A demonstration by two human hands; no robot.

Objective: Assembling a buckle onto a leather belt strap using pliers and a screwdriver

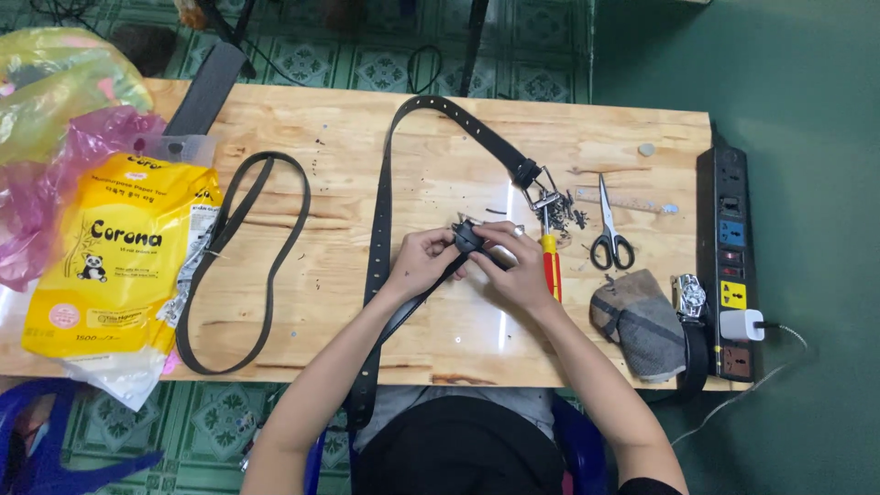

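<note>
Pinching from both sides, the black belt's [380, 229] limp, light end [467, 238] is held closed between the left hand [423, 261] and right hand [515, 266] near the tabletop's [440, 339] middle, best gripped flat across the strap.

Both forearms enter from lower frame edge, converging at centre. Left hand [423, 259] and right hand [513, 266] meet, fingers curled inward, thumbs up top, 2 hands pinching, knuckles nearly touching.

Light wooden table [367, 137]; green patterned floor tiles [367, 64].
</note>
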